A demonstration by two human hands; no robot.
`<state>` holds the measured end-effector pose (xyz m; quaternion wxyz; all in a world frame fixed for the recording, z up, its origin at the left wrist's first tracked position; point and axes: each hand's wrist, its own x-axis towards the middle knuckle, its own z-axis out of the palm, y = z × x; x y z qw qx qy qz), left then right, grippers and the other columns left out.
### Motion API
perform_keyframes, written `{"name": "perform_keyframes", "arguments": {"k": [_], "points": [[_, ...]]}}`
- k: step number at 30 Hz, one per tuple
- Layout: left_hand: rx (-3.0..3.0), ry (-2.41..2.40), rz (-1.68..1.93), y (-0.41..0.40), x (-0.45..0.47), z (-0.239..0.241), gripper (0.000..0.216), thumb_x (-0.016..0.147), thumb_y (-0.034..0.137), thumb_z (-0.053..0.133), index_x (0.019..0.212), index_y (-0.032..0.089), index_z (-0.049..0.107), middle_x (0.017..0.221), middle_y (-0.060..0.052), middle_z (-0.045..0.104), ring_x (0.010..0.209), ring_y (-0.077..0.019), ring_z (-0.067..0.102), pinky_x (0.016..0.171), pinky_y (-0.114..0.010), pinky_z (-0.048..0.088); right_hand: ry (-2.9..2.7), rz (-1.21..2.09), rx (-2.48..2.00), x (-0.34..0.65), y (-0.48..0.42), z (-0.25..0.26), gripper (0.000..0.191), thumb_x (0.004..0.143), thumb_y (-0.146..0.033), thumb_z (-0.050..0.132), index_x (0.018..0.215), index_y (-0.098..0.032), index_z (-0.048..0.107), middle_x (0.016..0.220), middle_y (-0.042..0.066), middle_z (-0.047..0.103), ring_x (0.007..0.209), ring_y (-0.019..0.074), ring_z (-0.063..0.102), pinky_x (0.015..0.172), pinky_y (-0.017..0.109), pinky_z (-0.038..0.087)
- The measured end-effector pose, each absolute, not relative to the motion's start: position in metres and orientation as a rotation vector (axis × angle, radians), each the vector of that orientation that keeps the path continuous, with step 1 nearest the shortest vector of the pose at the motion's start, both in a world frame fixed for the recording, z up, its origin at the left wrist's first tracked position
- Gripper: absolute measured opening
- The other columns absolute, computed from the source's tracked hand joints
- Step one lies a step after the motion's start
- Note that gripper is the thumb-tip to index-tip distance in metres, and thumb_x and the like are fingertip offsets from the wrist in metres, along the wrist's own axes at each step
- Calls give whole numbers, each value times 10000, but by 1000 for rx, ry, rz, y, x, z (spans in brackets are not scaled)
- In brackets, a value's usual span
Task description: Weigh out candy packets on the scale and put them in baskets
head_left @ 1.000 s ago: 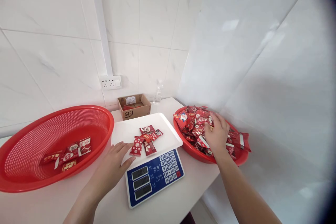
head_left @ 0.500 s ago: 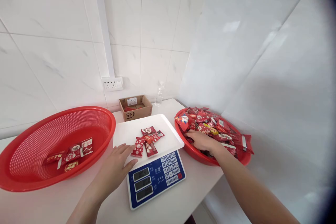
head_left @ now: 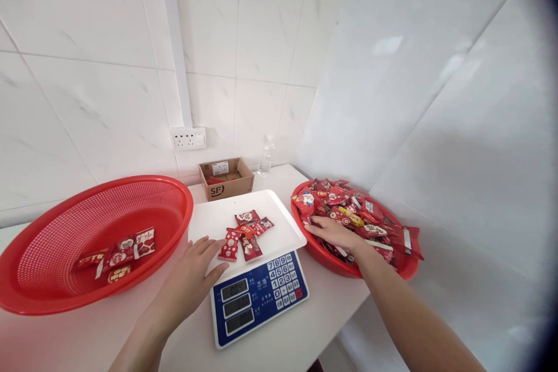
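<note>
My left hand point(head_left: 198, 267) rests with fingers spread at the left edge of the white weighing pan point(head_left: 279, 212), holding nothing. Its fingertips are close to several small red snack packets point(head_left: 229, 244) lying in a cluster on the pan. Below the pan is the scale's blue panel point(head_left: 261, 296) with number keys and three displays. Over at the right, my right hand point(head_left: 333, 232) lies palm down on the near left part of a heap of red packets point(head_left: 368, 209) in a red basket point(head_left: 320, 253). Its fingers look stretched out; the thumb is partly hidden.
At the left, a large red perforated basket point(head_left: 65, 215) leans tilted, with several packets point(head_left: 124, 253) inside. Behind the scale stand an open cardboard box point(head_left: 229, 189) and a clear plastic bottle point(head_left: 265, 157). A wall socket point(head_left: 188, 139) is above; tiled walls bound the table.
My right hand has lifted slightly out of the packets, so its fingers show more on top of the heap. My left hand has stayed in place.
</note>
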<state>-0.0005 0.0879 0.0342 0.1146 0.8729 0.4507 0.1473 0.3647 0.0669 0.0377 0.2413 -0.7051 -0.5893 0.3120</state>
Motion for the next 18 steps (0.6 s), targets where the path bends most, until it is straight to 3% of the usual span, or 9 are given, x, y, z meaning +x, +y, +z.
{"name": "perform_keyframes", "arguments": {"k": [5, 11, 15, 18], "points": [[2555, 1317, 514, 88, -2, 32, 413, 890, 412, 437, 1235, 227, 569, 1250, -98, 609, 1215, -313, 501, 969, -512, 423, -1459, 744, -1792, 370, 70, 31, 346, 723, -519, 567, 811, -187, 603, 795, 9, 648, 805, 206, 570, 749, 348, 462], [2537, 1294, 527, 88, -2, 31, 412, 891, 399, 454, 1247, 223, 560, 1263, -101, 599, 1231, -311, 485, 1003, -515, 390, -1463, 644, -1783, 371, 71, 31, 327, 708, -512, 579, 749, -187, 588, 744, 6, 635, 767, 199, 566, 725, 330, 458], [2570, 1182, 411, 82, 1, 34, 440, 872, 401, 516, 1300, 300, 508, 1399, -47, 481, 1352, -321, 306, 1071, -554, 275, -1440, 588, -1797, 374, 72, 26, 346, 724, -534, 561, 770, -193, 598, 765, 23, 660, 791, 217, 594, 740, 336, 472], [2589, 1060, 319, 79, 5, 36, 488, 848, 504, 524, 1299, 322, 503, 1450, -5, 414, 1400, -322, 164, 1103, -571, 184, -1391, 605, -1832, 378, 75, 20, 354, 714, -543, 577, 817, -207, 626, 823, 54, 688, 822, 236, 623, 761, 342, 485]]}}
